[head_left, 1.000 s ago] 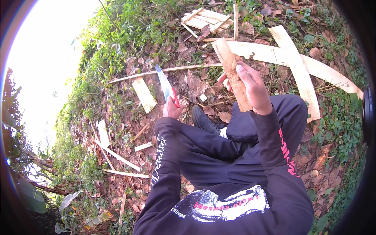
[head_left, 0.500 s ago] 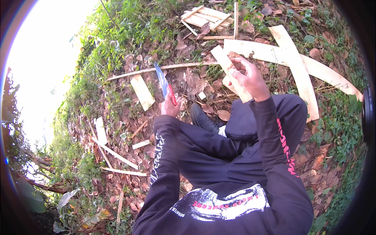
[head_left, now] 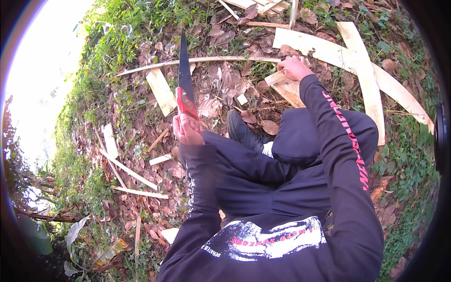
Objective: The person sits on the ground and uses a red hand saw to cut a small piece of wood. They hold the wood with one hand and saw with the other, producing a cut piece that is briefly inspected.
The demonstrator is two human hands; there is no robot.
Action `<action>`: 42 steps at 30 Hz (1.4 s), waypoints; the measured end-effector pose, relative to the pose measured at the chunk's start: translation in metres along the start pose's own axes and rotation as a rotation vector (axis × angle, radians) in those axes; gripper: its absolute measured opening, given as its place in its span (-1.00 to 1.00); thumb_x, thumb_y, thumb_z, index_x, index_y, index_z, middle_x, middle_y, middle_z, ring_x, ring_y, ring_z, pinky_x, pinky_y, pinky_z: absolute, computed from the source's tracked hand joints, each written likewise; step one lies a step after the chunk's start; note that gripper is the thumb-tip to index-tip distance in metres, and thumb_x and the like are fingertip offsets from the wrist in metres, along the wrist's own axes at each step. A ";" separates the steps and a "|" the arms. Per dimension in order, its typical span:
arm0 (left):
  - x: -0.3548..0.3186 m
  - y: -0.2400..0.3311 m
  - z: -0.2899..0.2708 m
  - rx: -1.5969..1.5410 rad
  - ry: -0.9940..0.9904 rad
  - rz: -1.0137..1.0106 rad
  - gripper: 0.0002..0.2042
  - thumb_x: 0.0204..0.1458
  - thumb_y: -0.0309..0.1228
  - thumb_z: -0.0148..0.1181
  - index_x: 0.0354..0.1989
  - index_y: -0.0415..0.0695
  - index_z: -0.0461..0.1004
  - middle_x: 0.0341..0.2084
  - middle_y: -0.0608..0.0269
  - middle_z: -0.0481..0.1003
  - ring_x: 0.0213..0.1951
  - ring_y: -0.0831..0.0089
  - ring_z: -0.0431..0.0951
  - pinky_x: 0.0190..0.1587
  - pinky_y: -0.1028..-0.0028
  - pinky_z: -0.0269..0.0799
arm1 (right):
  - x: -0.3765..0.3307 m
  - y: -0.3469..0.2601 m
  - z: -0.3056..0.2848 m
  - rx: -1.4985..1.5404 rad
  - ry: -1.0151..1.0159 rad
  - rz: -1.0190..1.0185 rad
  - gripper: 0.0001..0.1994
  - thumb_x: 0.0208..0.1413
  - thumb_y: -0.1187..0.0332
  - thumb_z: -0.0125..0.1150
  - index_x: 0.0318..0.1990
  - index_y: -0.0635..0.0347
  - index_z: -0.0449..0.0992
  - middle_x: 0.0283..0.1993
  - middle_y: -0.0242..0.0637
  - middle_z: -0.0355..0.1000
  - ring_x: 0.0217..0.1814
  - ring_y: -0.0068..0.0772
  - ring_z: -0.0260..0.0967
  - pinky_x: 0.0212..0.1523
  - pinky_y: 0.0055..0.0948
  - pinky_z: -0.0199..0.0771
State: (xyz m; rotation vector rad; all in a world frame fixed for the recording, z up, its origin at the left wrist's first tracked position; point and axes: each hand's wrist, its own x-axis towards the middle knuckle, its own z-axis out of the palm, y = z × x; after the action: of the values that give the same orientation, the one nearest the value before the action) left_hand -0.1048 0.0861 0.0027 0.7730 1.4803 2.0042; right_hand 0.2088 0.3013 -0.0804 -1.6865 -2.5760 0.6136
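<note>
My left hand [head_left: 187, 129] grips the red handle of a long dark-bladed knife [head_left: 183, 70], its blade pointing up and away from me over the leafy ground. My right hand [head_left: 294, 68] reaches forward and holds the top of a short pale wood slab [head_left: 287, 89] that leans against my right knee. I sit on the ground in dark trousers and a dark long-sleeved top, with one black shoe [head_left: 240, 128] showing between my arms.
Long pale wood strips [head_left: 366, 70] lie crossed at the right. A thin curved stick [head_left: 206, 60] runs across ahead of the knife. A short board [head_left: 161, 90] and several thin slats [head_left: 127, 171] lie at the left among dry leaves and grass.
My left hand has turned the knife so its blade stands more upright. My right hand has moved the wood slab lower and farther out, from near my chest toward the ground.
</note>
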 end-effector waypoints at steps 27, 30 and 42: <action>-0.003 -0.017 -0.025 0.071 -0.323 -0.062 -0.71 0.28 -0.25 0.06 -0.42 -0.20 0.33 -0.70 0.46 0.26 -0.67 0.75 0.16 -0.63 0.67 0.05 | -0.035 -0.030 0.030 -0.099 0.162 0.175 -0.49 -0.04 0.10 0.39 0.04 0.05 0.38 0.08 -0.14 0.30 0.16 -0.01 0.29 0.06 0.03 0.40; -0.007 -0.024 -0.020 0.066 -0.351 -0.082 -0.71 0.28 -0.26 0.07 -0.43 -0.20 0.33 -0.70 0.46 0.26 -0.67 0.75 0.17 -0.62 0.67 0.05 | -0.044 -0.020 0.051 -0.028 0.203 0.158 -0.42 -0.07 0.07 0.39 0.09 0.06 0.36 0.00 -0.09 0.27 0.11 0.03 0.29 0.05 -0.02 0.39; -0.037 -0.012 -0.002 0.201 -0.498 -0.238 -0.80 0.27 -0.35 0.01 -0.34 -0.23 0.29 -0.65 0.35 0.30 -0.66 0.64 0.27 -0.57 0.61 0.19 | -0.047 -0.039 0.070 0.090 0.208 0.279 -0.53 -0.01 0.15 0.24 0.06 0.11 0.35 0.04 0.01 0.29 0.14 0.08 0.28 0.13 0.03 0.28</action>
State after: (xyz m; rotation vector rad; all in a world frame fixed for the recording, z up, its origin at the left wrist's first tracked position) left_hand -0.0797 0.0615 -0.0145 1.0337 1.4038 1.3731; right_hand 0.1791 0.2239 -0.1231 -1.9778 -2.1616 0.5185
